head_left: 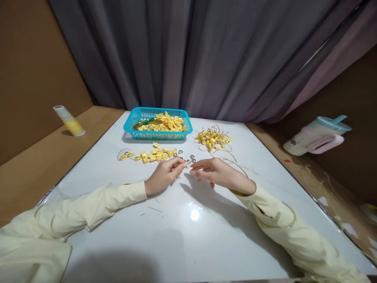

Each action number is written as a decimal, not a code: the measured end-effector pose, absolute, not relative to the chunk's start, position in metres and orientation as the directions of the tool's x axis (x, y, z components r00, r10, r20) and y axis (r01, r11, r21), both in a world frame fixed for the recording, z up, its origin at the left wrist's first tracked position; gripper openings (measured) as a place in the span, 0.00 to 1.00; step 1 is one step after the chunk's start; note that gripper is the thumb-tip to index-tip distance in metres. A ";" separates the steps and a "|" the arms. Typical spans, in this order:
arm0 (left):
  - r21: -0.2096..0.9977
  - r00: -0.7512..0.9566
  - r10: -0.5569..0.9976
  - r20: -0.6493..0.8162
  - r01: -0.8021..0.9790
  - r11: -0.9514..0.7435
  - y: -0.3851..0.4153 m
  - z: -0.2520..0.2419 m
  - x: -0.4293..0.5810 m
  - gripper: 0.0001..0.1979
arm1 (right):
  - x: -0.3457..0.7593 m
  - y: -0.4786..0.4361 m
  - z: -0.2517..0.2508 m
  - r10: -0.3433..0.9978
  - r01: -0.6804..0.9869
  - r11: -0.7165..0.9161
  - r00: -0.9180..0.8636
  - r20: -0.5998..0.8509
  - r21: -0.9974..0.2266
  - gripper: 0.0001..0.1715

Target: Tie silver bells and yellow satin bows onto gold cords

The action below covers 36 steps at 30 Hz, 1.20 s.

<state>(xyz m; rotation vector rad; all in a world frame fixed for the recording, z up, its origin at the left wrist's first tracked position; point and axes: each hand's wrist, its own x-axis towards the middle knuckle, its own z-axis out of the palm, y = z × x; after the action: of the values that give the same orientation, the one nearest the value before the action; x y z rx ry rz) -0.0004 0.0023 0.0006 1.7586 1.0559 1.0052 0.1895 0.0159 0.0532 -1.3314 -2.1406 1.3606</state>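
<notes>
My left hand [165, 173] is closed in a pinch over the white table [123, 236], its thumb and forefinger on something small and pale that I cannot make out. Just to its right, my right hand [218, 173] hovers with its fingers stretched out and apart. Small shiny silver bell-like pieces [193, 158] lie just beyond the fingertips. Behind my left hand a row of yellow ribbon bows [156, 154] is spread on the table. Farther left, a thin cord loop [118, 154] lies with a bow on it.
A blue plastic basket [159, 136] with yellow bows and silver pieces stands at the back. Right of it lies a heap of bows on cord loops [213, 138]. A yellow-and-white roll [70, 122] stands left; a lidded cup with a pink handle [315, 135] stands right. A curtain [165, 55] hangs behind.
</notes>
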 end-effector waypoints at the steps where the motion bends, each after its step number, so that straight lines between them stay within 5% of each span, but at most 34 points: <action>1: 0.931 0.333 0.923 0.192 0.235 -0.278 0.002 -0.002 0.000 0.12 | 0.189 0.014 0.050 0.815 0.521 0.094 -0.530 -0.234 -0.849 0.21; 9: 0.909 0.404 0.891 0.204 0.259 -0.326 0.000 -0.006 -0.001 0.11 | 0.175 0.003 0.030 0.851 0.255 -0.104 -0.477 -0.219 -0.961 0.19; 19: 0.989 0.426 0.902 0.068 0.093 -0.119 0.000 -0.001 0.001 0.11 | 0.167 -0.012 0.023 0.968 0.329 0.023 -0.244 -0.062 -0.944 0.16; 36: 0.985 0.450 0.890 0.079 0.102 -0.139 -0.001 -0.004 -0.001 0.12 | 0.165 -0.011 0.019 0.945 0.133 -0.188 -0.246 -0.216 -0.973 0.15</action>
<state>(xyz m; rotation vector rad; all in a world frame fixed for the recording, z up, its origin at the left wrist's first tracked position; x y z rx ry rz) -0.0009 -0.0007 -0.0042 1.5703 0.8939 0.8702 0.1650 -0.0113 0.0187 -1.3097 -1.3823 1.5089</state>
